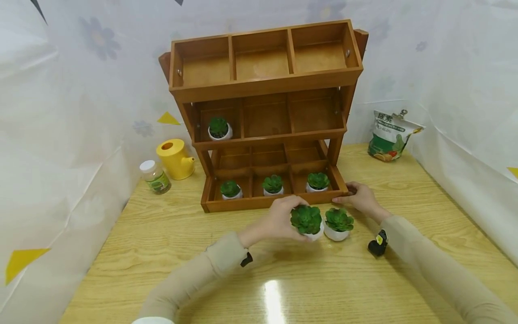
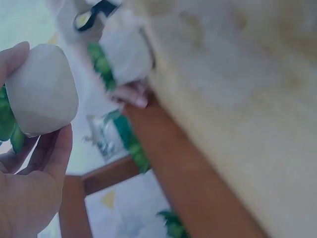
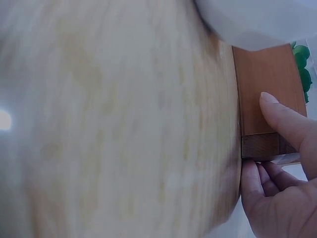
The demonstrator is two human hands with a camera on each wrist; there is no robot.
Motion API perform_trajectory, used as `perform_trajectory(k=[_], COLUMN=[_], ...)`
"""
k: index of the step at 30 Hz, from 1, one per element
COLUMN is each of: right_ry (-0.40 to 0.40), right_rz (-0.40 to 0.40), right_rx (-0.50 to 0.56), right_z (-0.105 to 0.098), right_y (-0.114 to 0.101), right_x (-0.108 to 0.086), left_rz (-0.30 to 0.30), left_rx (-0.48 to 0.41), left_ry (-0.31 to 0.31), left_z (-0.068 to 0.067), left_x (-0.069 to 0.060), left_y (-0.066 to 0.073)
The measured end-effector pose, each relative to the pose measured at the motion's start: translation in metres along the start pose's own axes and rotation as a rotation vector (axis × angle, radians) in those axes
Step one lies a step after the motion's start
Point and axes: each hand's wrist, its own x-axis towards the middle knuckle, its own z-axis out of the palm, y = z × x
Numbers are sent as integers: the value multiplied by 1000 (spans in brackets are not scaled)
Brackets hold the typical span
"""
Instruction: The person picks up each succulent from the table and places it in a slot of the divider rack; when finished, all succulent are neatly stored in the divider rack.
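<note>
My left hand (image 1: 279, 221) grips a potted succulent (image 1: 306, 219) by its white pot, just above the table in front of the shelf. The left wrist view shows the thumb and fingers around the white pot (image 2: 43, 91). A second potted succulent (image 1: 339, 221) stands right beside it on the table. My right hand (image 1: 361, 199) holds the lower right front corner of the three-tier wooden shelf (image 1: 267, 205). In the right wrist view, its thumb (image 3: 282, 116) lies on the front board, with the other fingers round the end.
Three potted succulents, one of them at right (image 1: 317, 182), sit in the bottom tier. Another succulent (image 1: 219, 129) is in the middle tier's left compartment. A yellow watering can (image 1: 176, 159) and a white-capped jar (image 1: 155, 177) stand left; a clipped bag (image 1: 390, 139) stands right.
</note>
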Motion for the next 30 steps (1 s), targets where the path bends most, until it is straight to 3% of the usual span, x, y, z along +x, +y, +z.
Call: perform_trajectory(k=[7,14,22,30], right_ry=[6,1,-9,-9], right_rz=[3,-1,3,7], right_rx=[-2,6,13,11], right_z=[0,1,1,0], right_y=[1,1,1,2], right_x=[1,0,0,0], left_rz=[-21,10,-21,-25], left_rx=[-16,-29,-48,16], left_ry=[109,224,366,590], left_z=[-33,-55,-73,-84], left_x=[7,12,19,35], left_y=[2,-3,-5,-4])
